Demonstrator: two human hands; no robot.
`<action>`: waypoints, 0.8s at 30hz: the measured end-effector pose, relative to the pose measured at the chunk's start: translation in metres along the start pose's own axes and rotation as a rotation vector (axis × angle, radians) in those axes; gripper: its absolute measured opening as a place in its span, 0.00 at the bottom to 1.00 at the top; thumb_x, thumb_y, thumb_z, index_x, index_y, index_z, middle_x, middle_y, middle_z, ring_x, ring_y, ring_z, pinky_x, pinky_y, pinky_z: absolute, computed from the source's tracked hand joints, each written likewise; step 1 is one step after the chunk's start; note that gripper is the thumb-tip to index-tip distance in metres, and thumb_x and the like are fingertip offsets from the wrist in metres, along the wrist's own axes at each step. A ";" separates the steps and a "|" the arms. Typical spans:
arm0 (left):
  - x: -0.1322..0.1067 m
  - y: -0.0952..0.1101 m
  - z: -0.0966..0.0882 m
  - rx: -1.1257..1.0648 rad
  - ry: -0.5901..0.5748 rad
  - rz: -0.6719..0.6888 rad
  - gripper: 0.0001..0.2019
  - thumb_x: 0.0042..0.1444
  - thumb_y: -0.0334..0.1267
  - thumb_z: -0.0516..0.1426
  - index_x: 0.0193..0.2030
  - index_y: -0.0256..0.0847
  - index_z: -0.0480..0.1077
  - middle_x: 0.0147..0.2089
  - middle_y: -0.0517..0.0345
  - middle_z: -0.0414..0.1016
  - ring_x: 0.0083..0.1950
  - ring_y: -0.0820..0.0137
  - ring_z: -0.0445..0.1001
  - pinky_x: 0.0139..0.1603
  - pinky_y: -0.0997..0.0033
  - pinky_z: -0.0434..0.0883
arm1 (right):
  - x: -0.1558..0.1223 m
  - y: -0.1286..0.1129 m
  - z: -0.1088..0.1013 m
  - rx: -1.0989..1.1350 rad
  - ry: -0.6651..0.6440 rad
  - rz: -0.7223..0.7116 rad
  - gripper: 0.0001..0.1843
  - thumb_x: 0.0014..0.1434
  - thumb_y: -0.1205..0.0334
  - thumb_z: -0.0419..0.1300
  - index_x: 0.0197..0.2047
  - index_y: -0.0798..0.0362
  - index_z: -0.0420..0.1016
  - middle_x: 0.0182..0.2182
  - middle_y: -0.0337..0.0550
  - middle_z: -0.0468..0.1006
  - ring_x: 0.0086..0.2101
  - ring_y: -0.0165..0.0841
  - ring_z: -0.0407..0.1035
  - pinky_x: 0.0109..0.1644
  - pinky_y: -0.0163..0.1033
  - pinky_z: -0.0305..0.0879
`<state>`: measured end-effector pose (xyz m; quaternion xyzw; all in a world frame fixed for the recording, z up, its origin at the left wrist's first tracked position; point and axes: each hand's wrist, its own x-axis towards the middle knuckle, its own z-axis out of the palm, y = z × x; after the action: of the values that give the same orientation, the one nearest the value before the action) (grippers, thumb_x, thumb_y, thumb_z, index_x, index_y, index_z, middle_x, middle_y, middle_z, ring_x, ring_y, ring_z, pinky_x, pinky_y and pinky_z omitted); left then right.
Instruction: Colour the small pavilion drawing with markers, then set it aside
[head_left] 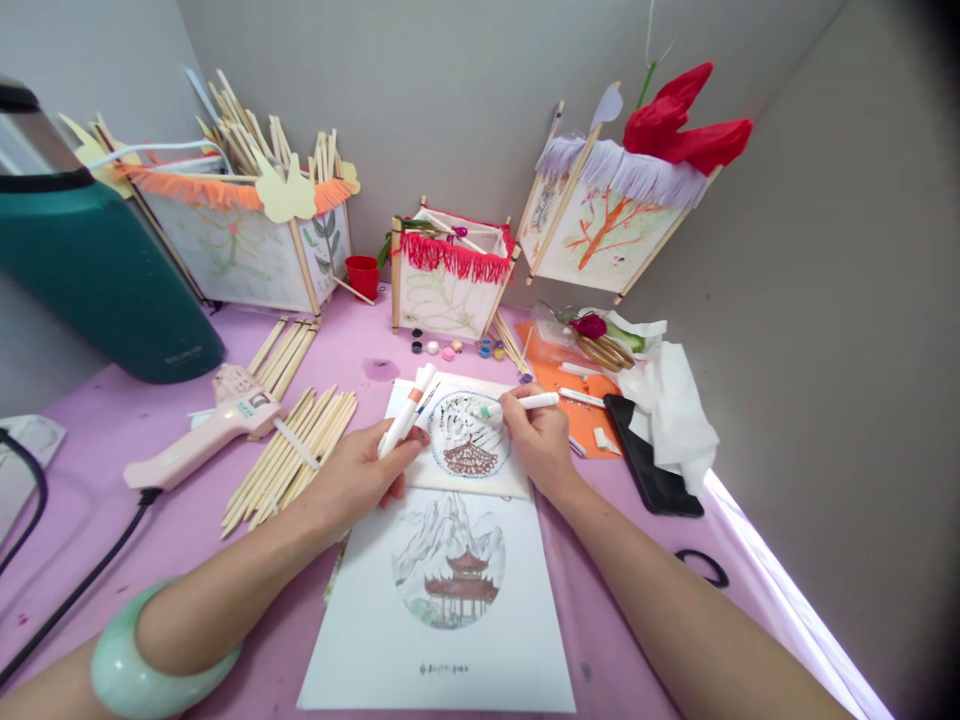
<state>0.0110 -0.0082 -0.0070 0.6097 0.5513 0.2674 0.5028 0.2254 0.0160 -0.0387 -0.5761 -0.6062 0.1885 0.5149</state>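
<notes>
My right hand [541, 440] grips a white marker [536, 401] with a green tip. That tip is at the upper part of a round drawing [471, 435] of black strokes over a brown pavilion roof, ringed in blue. My left hand [379, 455] is closed around several white markers [407, 410], one with an orange-brown band, and rests at the left edge of the drawing sheet [450, 484]. Below lies a printed sheet [439, 670] with a round picture of mountains and a red-roofed pavilion [459, 578].
Bundled wooden sticks [300, 455], a pink glue gun [206, 435] and a teal bottle [97, 270] stand left. Behind are paper lanterns [446, 300] and small paint pots [448, 353]. At right lie a black phone [652, 460], tissues [667, 410] and orange paper [551, 370].
</notes>
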 end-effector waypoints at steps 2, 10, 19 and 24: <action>0.000 -0.001 0.000 -0.006 -0.005 -0.006 0.17 0.54 0.47 0.52 0.44 0.38 0.69 0.17 0.64 0.65 0.18 0.73 0.62 0.21 0.75 0.60 | 0.000 0.000 0.000 0.004 0.012 -0.001 0.11 0.58 0.55 0.52 0.28 0.52 0.66 0.18 0.33 0.64 0.21 0.27 0.59 0.27 0.32 0.56; -0.001 0.000 0.000 -0.020 0.000 0.000 0.17 0.53 0.47 0.52 0.44 0.38 0.69 0.17 0.64 0.65 0.18 0.72 0.62 0.21 0.75 0.59 | -0.001 -0.001 0.002 0.038 0.038 -0.004 0.12 0.58 0.53 0.52 0.32 0.53 0.68 0.21 0.35 0.67 0.22 0.27 0.61 0.28 0.32 0.58; 0.000 -0.001 0.000 0.000 0.003 -0.004 0.17 0.54 0.47 0.52 0.44 0.39 0.69 0.16 0.65 0.64 0.18 0.73 0.62 0.21 0.75 0.59 | 0.000 -0.004 0.000 0.040 -0.038 0.012 0.11 0.57 0.56 0.53 0.28 0.53 0.67 0.18 0.33 0.65 0.21 0.27 0.60 0.26 0.32 0.56; 0.000 0.000 0.000 0.013 -0.001 0.006 0.16 0.55 0.47 0.51 0.44 0.39 0.69 0.17 0.64 0.65 0.19 0.73 0.62 0.22 0.74 0.60 | -0.001 -0.003 0.000 -0.008 0.047 -0.003 0.11 0.57 0.55 0.53 0.29 0.53 0.68 0.20 0.34 0.66 0.22 0.27 0.61 0.28 0.32 0.57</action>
<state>0.0104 -0.0086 -0.0067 0.6147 0.5509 0.2650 0.4984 0.2232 0.0143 -0.0364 -0.5814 -0.5957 0.1717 0.5269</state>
